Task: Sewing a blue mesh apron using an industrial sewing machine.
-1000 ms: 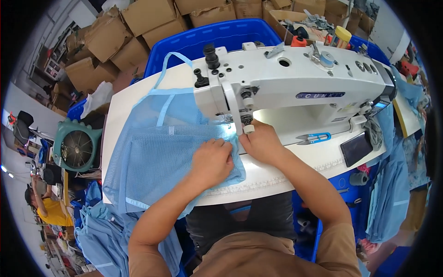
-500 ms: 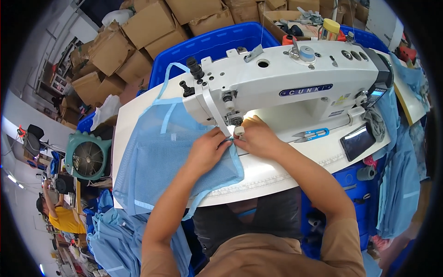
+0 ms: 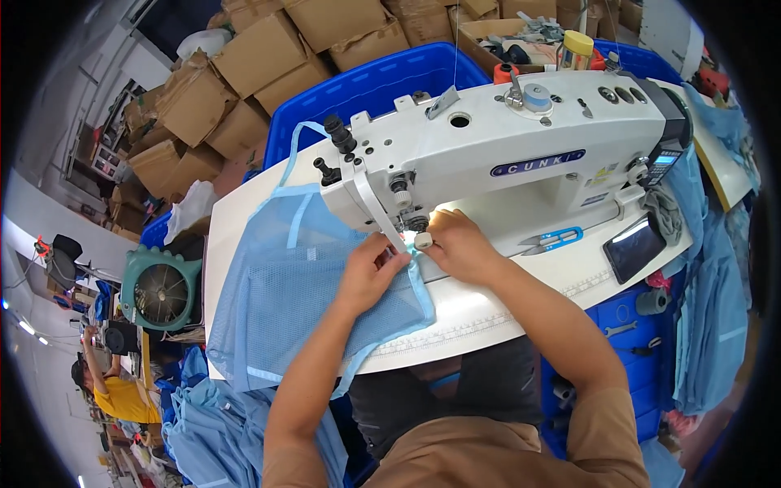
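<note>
A white sewing machine (image 3: 521, 134) stands on a pale table, and a light blue mesh piece with bound edges (image 3: 301, 281) lies under its needle end. My left hand (image 3: 370, 272) is closed on the bound edge just left of the presser foot, thumb and forefinger meeting at the cloth. Close to the needle on the other side, my right hand (image 3: 462, 246) pinches the same edge, its fingertips partly hidden behind the machine's head. A loose blue strap (image 3: 294, 154) trails from the mesh behind the machine head. The needle itself is hidden.
Blue-handled thread snips (image 3: 553, 240) and a dark phone (image 3: 631, 248) lie right of my hands. A blue bin (image 3: 285, 114) and cardboard boxes stand behind the table. Blue garments (image 3: 215, 423) are heaped at lower left, near a green fan (image 3: 163, 286). Another person in yellow (image 3: 126, 398) is far left.
The view has shifted slightly. My left thumb and forefinger show a wider gap behind their tips, and the two hands' fingertips sit a little farther apart at the mesh edge.
</note>
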`<state>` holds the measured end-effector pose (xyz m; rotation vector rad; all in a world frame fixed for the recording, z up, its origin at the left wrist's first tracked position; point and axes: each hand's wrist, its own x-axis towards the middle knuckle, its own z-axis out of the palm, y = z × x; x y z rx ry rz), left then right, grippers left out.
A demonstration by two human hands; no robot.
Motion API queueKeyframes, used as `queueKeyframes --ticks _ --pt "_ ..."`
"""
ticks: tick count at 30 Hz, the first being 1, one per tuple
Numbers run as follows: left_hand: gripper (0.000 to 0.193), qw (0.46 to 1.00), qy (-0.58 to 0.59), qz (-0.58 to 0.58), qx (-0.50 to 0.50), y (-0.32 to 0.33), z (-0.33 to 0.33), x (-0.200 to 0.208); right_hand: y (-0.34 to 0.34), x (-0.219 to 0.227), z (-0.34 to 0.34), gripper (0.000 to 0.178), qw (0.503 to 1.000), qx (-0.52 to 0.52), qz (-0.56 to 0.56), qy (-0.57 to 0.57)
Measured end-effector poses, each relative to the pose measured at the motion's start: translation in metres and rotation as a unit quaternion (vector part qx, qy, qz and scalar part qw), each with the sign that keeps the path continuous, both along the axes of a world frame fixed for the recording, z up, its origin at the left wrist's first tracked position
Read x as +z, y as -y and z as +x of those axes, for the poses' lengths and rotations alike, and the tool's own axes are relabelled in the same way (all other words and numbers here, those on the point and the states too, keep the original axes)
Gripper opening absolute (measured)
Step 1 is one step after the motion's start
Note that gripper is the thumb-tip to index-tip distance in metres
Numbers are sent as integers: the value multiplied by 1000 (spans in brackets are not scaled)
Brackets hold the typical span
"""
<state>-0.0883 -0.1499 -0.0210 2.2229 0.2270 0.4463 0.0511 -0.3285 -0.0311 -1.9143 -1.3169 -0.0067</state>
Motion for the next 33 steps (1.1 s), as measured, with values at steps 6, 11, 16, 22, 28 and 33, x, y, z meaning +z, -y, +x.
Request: queueKeyframes --ticks 6,11,16,22,28,33 --pt "22 995 -75 20 -68 -14 -1 16 2 4 -5 19 1000 3 7 9" --pt "19 998 -17 53 -40 -6 5 3 -1 1 -6 20 1000 -7 8 2" --pt "16 997 29 70 -12 -2 5 -7 -2 -2 -5 20 999 -25 8 22" --pt "16 995 45 90 -12 -2 5 -10 0 3 -7 22 999 -48 -22 10" --pt "18 995 44 87 -17 -1 4 -10 -1 10 -13 23 997 -53 -24 47" --pt "18 998 0 63 -21 -8 4 -16 -8 -13 -6 25 998 -29 38 44"
